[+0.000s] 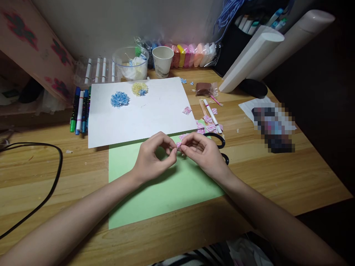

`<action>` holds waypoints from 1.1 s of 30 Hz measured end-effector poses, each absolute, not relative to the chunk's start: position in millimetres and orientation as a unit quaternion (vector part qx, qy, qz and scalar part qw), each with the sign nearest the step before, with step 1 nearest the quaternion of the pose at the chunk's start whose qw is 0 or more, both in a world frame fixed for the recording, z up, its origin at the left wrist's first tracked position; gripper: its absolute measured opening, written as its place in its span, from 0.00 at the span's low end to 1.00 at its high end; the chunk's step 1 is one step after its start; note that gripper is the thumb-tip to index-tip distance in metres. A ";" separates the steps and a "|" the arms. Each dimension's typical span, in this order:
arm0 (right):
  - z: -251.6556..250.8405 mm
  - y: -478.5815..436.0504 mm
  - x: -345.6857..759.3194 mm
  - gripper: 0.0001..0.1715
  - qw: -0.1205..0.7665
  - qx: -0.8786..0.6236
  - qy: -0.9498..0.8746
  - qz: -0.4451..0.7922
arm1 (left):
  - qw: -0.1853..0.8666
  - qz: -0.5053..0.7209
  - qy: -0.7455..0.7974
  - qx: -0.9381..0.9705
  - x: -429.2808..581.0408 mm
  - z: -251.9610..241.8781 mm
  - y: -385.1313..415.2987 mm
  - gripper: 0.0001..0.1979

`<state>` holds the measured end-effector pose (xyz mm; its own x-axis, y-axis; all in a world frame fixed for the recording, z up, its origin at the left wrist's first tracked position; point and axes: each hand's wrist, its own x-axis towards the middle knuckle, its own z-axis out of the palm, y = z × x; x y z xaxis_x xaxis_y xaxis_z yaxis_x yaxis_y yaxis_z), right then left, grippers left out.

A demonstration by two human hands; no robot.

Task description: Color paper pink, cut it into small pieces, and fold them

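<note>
Between the fingertips of my left hand [158, 155] and my right hand [202, 151] is a small piece of pink-and-white paper [179, 145]. Both hands are closed in a pinch on it, above a green sheet [133, 207]. Beyond them lies a white sheet [138, 122] bearing a blue crumpled-paper cluster [119, 99] and a yellow one [139, 89] with some blue on it. One loose pink paper square [186, 110] rests at its right edge. More pink pieces [210, 127] are scattered beside my right hand, near black scissor handles [217, 139] partly hidden by that hand.
Markers [80, 111] stand in a row left of the white sheet. Behind it are a clear tub [130, 68], a paper cup [162, 61] and bagged coloured clay [191, 55]. A white tube [252, 61] leans at right. A black cable [59, 162] curves at left.
</note>
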<state>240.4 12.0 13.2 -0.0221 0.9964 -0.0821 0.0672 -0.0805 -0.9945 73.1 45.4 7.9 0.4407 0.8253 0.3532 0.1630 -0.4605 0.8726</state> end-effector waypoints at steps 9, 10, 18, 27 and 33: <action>18.8 12.6 245.1 0.03 0.441 -0.513 -0.587 0.445 | 0.491 0.397 0.320 0.707 69.8 6.8 48.5 0.03; 18.9 12.5 245.1 0.04 0.443 -0.512 -0.581 0.451 | 0.501 0.397 0.323 0.698 69.7 6.5 49.1 0.02; 18.5 8.6 241.9 0.06 0.452 -0.524 -0.536 0.483 | 0.489 0.382 0.319 0.716 72.7 10.0 48.5 0.03; 20.5 9.8 241.5 0.09 0.444 -0.525 -0.532 0.495 | 0.513 0.373 0.342 0.693 72.1 5.2 49.3 0.06; 21.8 11.9 243.1 0.13 0.420 -0.507 -0.467 0.590 | 0.320 0.410 0.374 0.768 61.0 20.0 32.4 0.03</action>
